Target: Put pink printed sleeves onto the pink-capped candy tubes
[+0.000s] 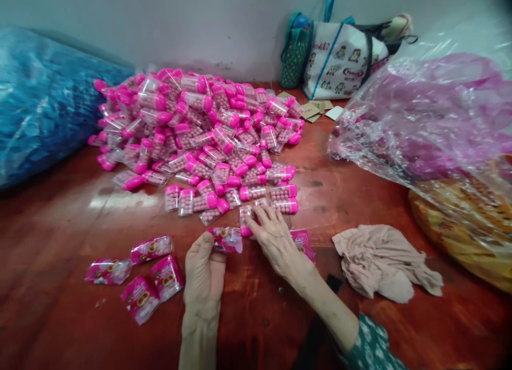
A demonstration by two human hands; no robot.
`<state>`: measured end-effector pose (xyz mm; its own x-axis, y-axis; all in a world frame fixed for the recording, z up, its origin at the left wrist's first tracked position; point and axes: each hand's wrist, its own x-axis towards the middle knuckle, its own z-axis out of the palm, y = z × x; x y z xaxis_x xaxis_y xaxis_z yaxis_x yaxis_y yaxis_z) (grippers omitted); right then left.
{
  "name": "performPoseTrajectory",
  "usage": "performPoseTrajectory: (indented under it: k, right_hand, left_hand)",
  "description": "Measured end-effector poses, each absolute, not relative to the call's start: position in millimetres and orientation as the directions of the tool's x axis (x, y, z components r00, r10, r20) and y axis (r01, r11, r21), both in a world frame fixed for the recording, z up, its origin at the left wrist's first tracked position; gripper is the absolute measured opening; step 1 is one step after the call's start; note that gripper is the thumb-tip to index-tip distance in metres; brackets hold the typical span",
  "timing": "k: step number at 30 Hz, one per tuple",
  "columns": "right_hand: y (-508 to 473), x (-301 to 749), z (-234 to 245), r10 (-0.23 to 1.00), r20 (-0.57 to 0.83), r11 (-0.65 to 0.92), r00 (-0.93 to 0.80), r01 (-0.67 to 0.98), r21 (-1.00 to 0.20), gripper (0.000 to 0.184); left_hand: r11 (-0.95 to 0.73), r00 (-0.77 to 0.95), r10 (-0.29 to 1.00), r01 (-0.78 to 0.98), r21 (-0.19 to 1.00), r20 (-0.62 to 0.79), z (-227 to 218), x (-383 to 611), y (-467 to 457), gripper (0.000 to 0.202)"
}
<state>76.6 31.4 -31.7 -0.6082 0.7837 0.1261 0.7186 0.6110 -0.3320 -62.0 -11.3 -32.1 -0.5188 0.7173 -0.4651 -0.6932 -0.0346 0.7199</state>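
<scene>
Left hand (205, 272), pink wrapper (227, 240) in its grip

container heap (222, 138): before wall (224, 34) | cloth (380, 258): right | wrapped packs (167, 278): left (bunched)

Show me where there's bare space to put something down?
There's bare room between the blue bag and the four wrapped packs, and between the bottles and the cloth. It's crowded where the bottles heap up, and around the left hand, holding a wrapper, and right hand.
</scene>
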Motion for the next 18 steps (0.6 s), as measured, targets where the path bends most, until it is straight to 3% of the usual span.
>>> performPoseTrajectory:
  k: [4, 7, 13, 18]
  right_hand:
    - [26, 70, -39, 0.73, 0.153, 0.676, -0.666, 0.671, -0.303, 0.048]
    - [24, 68, -40, 0.692, 0.171, 0.711, -0.701, 0.623, -0.325, 0.054]
    - [42, 54, -31, 0.729, 0.154, 0.676, -0.667, 0.664, -0.32, 0.034]
    - [51, 49, -37, 0.768, 0.165, 0.629, -0.618, 0.684, -0.37, 0.018]
  left_hand:
    - [-0.002, -0.48, 0.692, -0.749, 0.663, -0.54, -28, -63, -10, 0.009]
    - [0.012, -0.47, 0.653, -0.778, 0.628, -0.594, -22, -65, -10, 0.016]
    - [0.051, -0.388, 0.626, -0.846, 0.531, -0.677, -13, -69, -10, 0.038]
    - [0.023, -0.414, 0.615, -0.841, 0.54, -0.671, -12, -70, -9, 0.041]
